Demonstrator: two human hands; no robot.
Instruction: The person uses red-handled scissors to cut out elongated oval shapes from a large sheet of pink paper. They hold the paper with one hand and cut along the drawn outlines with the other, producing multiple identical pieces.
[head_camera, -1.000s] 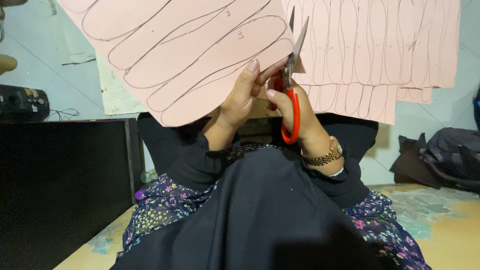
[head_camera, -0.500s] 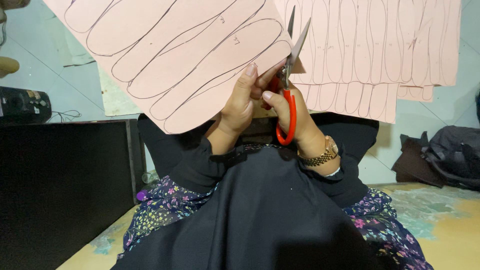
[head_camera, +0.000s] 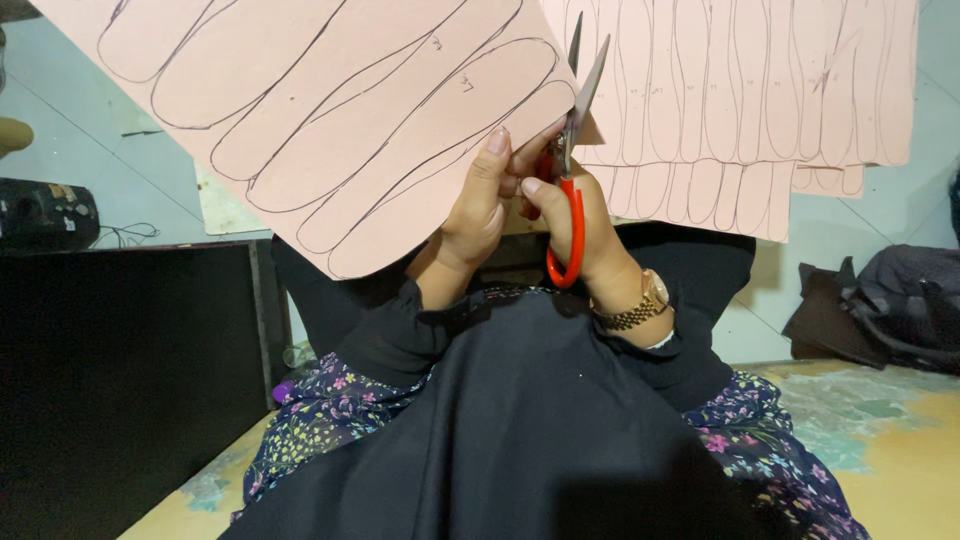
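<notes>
The left hand (head_camera: 478, 215) pinched the lower edge of a big pink sheet (head_camera: 330, 120), thumb on the near face and fingers tucked behind it, holding the sheet up and tilted in front of the camera. Long rounded outlines in dark pen covered that sheet from edge to edge. Right beside it, the right hand (head_camera: 585, 235) was closed through the red loops of a pair of scissors (head_camera: 568, 150), and the grey blades stood parted in a narrow V, pointing up, right at the sheet's right-hand edge. A gold wristwatch (head_camera: 635, 305) sat on the right wrist, just above a black sleeve. Behind the hands hung more pink sheets (head_camera: 760, 100), marked with rows of the same outlines. Below, a black garment (head_camera: 500, 430) lay over a floral skirt (head_camera: 330, 410), and a dark bag (head_camera: 900, 305) rested far right.
</notes>
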